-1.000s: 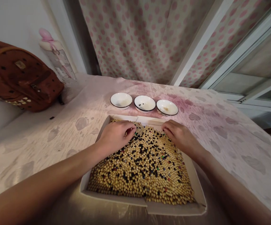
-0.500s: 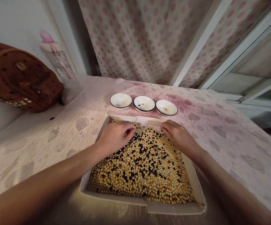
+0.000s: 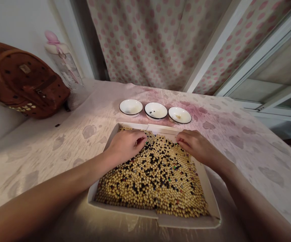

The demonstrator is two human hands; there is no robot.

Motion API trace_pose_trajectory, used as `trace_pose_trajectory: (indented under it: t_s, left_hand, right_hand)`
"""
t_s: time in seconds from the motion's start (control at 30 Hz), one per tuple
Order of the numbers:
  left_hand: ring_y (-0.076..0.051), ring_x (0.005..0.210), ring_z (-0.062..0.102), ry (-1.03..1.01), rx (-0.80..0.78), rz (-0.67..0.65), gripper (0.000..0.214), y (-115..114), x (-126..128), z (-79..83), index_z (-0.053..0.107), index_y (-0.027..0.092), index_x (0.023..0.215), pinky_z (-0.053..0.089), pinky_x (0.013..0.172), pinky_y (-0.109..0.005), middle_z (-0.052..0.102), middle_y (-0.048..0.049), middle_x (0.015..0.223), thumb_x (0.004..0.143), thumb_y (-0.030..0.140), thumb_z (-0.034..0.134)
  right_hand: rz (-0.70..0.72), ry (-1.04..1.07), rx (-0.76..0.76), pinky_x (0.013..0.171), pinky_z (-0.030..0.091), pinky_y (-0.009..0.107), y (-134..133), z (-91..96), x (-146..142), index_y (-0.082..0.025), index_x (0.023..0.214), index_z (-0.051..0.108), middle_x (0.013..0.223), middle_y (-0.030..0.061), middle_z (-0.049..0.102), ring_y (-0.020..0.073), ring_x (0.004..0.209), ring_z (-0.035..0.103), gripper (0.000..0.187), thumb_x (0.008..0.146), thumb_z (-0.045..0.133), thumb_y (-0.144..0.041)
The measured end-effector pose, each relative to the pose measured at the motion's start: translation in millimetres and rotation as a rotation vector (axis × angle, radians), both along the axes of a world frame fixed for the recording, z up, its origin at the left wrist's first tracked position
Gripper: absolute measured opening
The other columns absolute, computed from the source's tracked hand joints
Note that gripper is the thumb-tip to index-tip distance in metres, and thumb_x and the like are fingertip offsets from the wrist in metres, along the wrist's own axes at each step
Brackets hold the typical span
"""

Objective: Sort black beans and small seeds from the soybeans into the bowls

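Observation:
A shallow cardboard tray [image 3: 212,201] lies on the table, filled with tan beans [image 3: 135,188] mixed with black and a few coloured ones. My left hand [image 3: 125,144] rests on the beans at the tray's far left, fingers curled and pinched together; what they hold is too small to see. My right hand [image 3: 197,146] lies on the beans at the far right, fingers bent down into them. Beyond the tray stand three small white bowls in a row: the left bowl [image 3: 131,107], the middle bowl [image 3: 155,111] with a dark bean or two, and the right bowl [image 3: 180,115] with tan bits.
A brown backpack [image 3: 21,84] sits at the far left of the table, a pink-capped bottle [image 3: 62,57] behind it. A dotted curtain [image 3: 155,40] and a window frame [image 3: 268,67] stand behind. The tablecloth [image 3: 248,148] has a leaf pattern.
Both hands stay on the far end of the beans, with only slight finger shifts. The view has drifted a little.

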State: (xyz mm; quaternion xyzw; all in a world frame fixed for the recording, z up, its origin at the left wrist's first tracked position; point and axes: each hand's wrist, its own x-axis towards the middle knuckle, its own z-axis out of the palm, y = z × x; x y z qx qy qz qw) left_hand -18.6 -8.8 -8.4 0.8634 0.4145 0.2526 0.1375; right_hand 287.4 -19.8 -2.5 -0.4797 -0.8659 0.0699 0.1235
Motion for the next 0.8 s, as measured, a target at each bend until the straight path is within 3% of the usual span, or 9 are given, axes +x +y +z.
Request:
trace_pose_trajectory:
  t_s: [0.53,0.8]
  left_hand:
    - [-0.018,0.073,0.067,-0.009,0.014,-0.012,0.019,0,0,-2.3,0.074,0.022,0.092,0.049,0.067,-0.032,0.076,-0.0016,0.084,0.094,0.022,0.056]
    - [-0.018,0.072,0.067,0.014,0.011,-0.014,0.018,0,0,-1.3,0.074,0.023,0.09,0.046,0.066,-0.032,0.075,-0.0011,0.082,0.095,0.022,0.056]
  right_hand:
    - [-0.079,-0.048,0.178,0.08,0.043,0.039,4,-9.5,-7,-0.019,0.09,0.06,0.088,0.0102,0.064,0.0251,0.084,0.059,0.022,0.1,0.041,-0.02]
    - [-0.062,-0.092,0.141,0.081,0.044,0.039,6,-13.4,-16,-0.018,0.091,0.06,0.092,0.0114,0.063,0.0246,0.086,0.059,0.024,0.101,0.039,-0.018]
